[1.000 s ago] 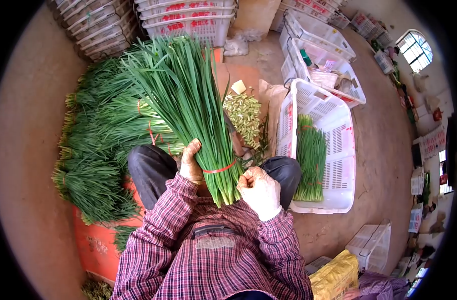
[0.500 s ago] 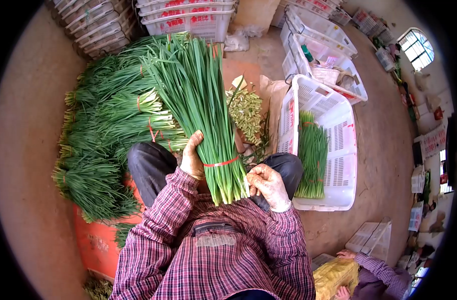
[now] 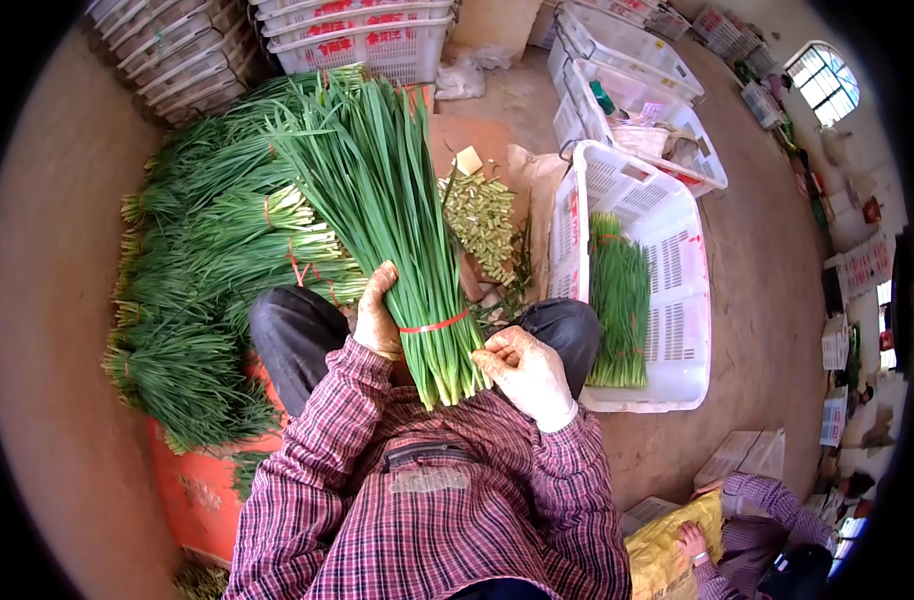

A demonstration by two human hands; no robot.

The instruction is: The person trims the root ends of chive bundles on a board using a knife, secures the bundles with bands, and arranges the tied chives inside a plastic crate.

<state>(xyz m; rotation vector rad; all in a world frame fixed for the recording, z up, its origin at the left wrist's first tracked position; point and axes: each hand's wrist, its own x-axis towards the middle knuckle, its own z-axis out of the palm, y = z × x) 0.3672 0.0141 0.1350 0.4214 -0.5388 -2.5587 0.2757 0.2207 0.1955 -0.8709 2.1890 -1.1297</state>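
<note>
Head view: left hand [image 3: 377,315] grips slender, glossy green stalks [image 3: 387,220].

The person wears a long-sleeved shirt [image 3: 407,540] in a small pink, white and dark check, its cloth creased and bunched along both sleeves [image 3: 302,460], with narrow cuffs closing at the wrists. Across the front I can see a dark horizontal zip [image 3: 429,453], and just under it a pale, worn-looking rectangular patch [image 3: 430,481] with faint, unreadable markings. Below that a bit of dark navy cloth [image 3: 502,590] shows at the edge, and the trousers [image 3: 299,345] are dark grey to black, rumpled and dusty over the knees.
</note>
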